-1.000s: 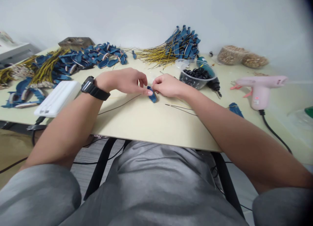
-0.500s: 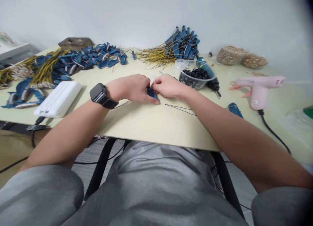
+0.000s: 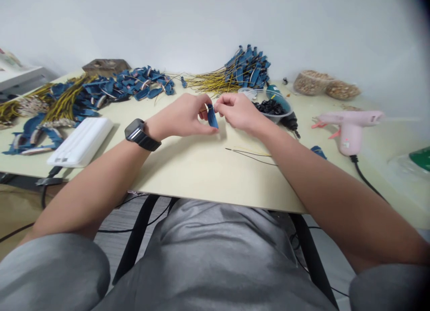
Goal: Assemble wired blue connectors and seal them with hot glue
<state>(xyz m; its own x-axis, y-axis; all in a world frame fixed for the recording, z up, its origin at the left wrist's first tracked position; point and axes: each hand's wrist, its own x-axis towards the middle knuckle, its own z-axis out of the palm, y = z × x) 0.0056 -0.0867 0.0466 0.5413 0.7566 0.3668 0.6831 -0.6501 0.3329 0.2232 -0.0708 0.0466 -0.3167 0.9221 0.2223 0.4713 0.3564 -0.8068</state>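
My left hand (image 3: 184,116), with a black watch on its wrist, grips a small blue piece (image 3: 212,117) between thumb and fingers, just above the table. A thin yellowish wire (image 3: 207,109) crosses the upper part of this piece. At the wire's end, my right hand (image 3: 240,113) is closed in a pinch, its fingertips close against the blue piece. Below the right wrist, loose thin black and yellow wires (image 3: 250,156) lie on the table. Another blue piece (image 3: 318,152) rests beyond my right forearm, partly hidden by it.
Blue pieces (image 3: 148,80) and yellow wire bundles (image 3: 63,100) spread along the back left. A wired blue bunch (image 3: 247,69) lies at the back. Right of my hands are a tub of black bits (image 3: 273,107) and a pink glue gun (image 3: 351,127). A white power bank (image 3: 80,140) sits left.
Both hands have lifted the blue piece slightly off the table and turned it more upright. More of it shows between my fingers. The view has shifted a little.
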